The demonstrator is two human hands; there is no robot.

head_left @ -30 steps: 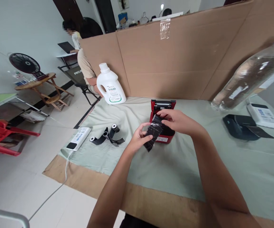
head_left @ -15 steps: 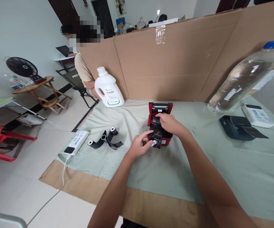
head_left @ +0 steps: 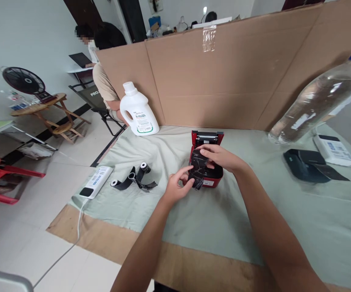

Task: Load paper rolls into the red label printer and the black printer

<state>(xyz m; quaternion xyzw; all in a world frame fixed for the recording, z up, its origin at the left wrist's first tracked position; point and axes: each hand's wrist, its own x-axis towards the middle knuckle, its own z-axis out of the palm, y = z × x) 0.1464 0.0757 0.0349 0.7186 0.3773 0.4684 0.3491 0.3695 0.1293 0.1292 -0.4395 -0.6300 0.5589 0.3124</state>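
Left hand [head_left: 177, 187] has closed up since half a second ago: the forefinger that was stretched out then is now curled, thumb and forefinger nipped on the lower end of the black strip [head_left: 197, 169]. Right hand [head_left: 221, 158] has barely shifted. It sits on top, fingers folded over the strip's upper end with the thumb tucked under, so both hands have the strip pinched, neither one open.

And the strip itself? Creased and shiny, it hangs down the front of the red printer [head_left: 207, 138], dead centre on the green cloth [head_left: 254, 215]. It is lower than a second back, when it was lifted clear. By my reading, with both ends held, it is under control and right against the machine (whether any of it is inside the slot, I can't tell).

Round the printer: two spare rolls [head_left: 134, 177] trailing black tape at nine o'clock, a white power strip [head_left: 96, 181] further out the same way, a white jug [head_left: 138, 110] at ten o'clock. A clear bottle [head_left: 315, 101] looms at two o'clock, a black device [head_left: 304, 165] lies at three. Cardboard wall [head_left: 224, 81] at twelve, and a seated person [head_left: 104, 83] beyond it at eleven.
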